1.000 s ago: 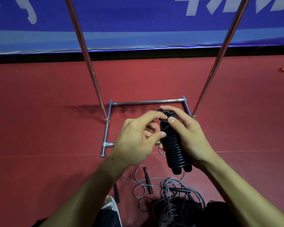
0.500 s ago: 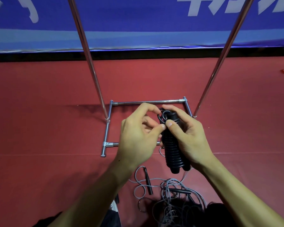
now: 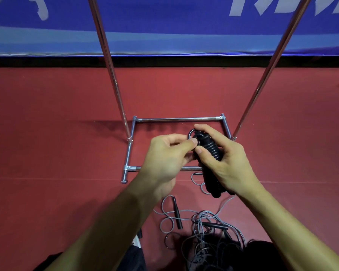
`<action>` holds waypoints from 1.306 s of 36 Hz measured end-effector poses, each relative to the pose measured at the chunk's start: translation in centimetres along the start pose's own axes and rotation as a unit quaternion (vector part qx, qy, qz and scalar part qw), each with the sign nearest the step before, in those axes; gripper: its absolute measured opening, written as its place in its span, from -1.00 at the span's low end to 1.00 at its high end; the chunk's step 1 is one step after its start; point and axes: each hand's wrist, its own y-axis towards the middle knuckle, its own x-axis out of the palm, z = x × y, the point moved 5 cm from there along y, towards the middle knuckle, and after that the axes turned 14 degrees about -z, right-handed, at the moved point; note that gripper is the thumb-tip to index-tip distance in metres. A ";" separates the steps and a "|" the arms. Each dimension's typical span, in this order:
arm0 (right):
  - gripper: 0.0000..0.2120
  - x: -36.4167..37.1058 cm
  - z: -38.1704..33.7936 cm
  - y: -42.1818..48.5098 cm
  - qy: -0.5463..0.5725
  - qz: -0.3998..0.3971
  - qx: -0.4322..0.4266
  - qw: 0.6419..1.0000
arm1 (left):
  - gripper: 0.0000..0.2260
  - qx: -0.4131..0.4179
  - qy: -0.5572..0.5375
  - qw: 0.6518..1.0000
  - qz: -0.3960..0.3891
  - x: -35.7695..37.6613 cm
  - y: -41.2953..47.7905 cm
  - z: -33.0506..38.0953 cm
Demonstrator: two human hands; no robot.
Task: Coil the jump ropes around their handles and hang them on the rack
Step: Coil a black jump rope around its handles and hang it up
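A black jump rope (image 3: 210, 178) is wound tightly round its paired handles into a ribbed bundle. My right hand (image 3: 226, 163) grips this bundle from the right, thumb across its front. My left hand (image 3: 164, 157) pinches the rope's end loop at the bundle's top with thumb and forefinger. The chrome rack (image 3: 176, 119) stands just behind, its base frame on the floor and two uprights rising out of view; its top bar is hidden.
Several loose grey ropes (image 3: 207, 227) with thin black handles (image 3: 177, 215) lie tangled on the red floor below my hands. A blue banner wall (image 3: 164, 26) runs behind the rack. A shoe tip (image 3: 137, 241) shows at the bottom.
My left hand shifted from above the bundle's top to pinching the small rope loop there, pulling it leftward. The right hand keeps its grip and the bundle tilted slightly.
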 end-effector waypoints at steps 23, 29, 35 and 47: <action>-0.55 0.0 -0.2 -0.2 -0.065 0.000 -0.016 0.998 | -0.74 0.054 0.086 0.993 0.056 -0.1 -0.3 0.4; -0.56 -0.3 -0.3 -0.3 -0.073 0.029 -0.027 0.997 | -0.78 0.088 0.104 0.990 0.043 0.2 -0.4 0.2; -0.53 -0.5 -0.1 -0.2 -0.111 0.063 -0.013 0.992 | -0.80 0.109 0.120 0.984 0.074 0.7 -0.6 -0.1; -0.52 -0.7 0.4 -0.2 -0.135 0.096 -0.023 0.986 | -0.91 0.069 -0.001 0.994 0.081 1.6 -0.5 -1.4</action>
